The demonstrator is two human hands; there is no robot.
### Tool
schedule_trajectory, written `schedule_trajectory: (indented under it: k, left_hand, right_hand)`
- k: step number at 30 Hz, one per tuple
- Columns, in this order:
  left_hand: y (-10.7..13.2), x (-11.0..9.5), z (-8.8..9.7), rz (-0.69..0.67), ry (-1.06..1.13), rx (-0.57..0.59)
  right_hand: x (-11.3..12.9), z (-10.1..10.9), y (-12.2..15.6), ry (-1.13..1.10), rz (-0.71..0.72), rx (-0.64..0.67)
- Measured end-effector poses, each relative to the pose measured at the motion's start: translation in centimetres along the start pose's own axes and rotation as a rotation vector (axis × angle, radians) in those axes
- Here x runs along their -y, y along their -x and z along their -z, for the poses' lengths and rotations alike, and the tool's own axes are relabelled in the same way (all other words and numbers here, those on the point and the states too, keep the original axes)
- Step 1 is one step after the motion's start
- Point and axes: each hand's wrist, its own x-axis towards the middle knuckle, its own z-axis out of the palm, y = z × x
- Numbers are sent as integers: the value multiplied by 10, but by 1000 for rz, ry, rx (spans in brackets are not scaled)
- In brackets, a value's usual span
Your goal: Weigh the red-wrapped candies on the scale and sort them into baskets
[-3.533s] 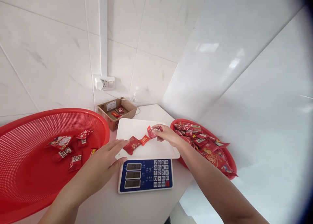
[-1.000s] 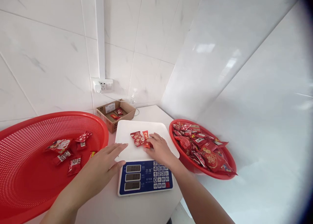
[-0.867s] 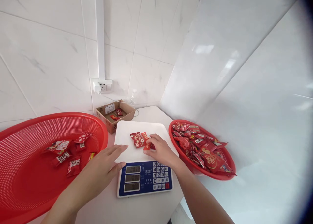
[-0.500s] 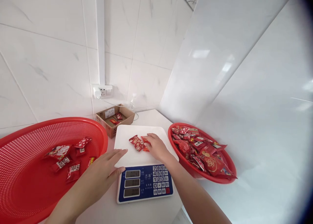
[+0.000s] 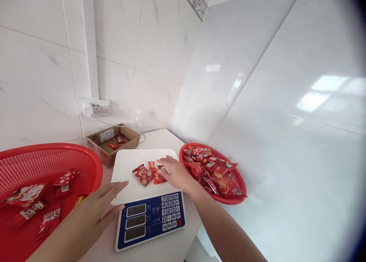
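A blue-faced electronic scale (image 5: 151,220) with a white weighing plate (image 5: 126,165) sits in front of me. A few red candy packets (image 5: 144,174) lie on the plate. My right hand (image 5: 174,174) rests on the plate with its fingers flat, touching the right side of those packets. My left hand (image 5: 94,208) lies open with fingers stretched out at the plate's front left corner, holding nothing.
A large red mesh basket (image 5: 57,159) at the left holds several candy packets. A smaller red basket (image 5: 237,193) at the right is piled with packets. A cardboard box (image 5: 98,144) stands behind the scale by the tiled wall, below a wall socket (image 5: 95,107).
The view has swung to the right. My right hand put down a packet and slid the packets together on the plate. My left hand stayed by the plate's corner.
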Motion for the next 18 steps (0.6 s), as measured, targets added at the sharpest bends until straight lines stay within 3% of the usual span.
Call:
schedule_trajectory:
  k: [4, 8, 13, 18]
  left_hand:
    - [0, 5, -5, 29, 1, -14]
    - [-1, 10, -14, 13, 19, -55]
    - [-2, 10, -19, -18, 45, -148]
    - [-5, 13, -10, -58, 24, -43]
  right_hand:
    - [-69, 38, -8, 283, -377, -76]
    - [-121, 62, -8, 403, -529, -84]
    - [-139, 58, -9, 463, -496, -61]
    - [-142, 49, -11, 444, -512, -92]
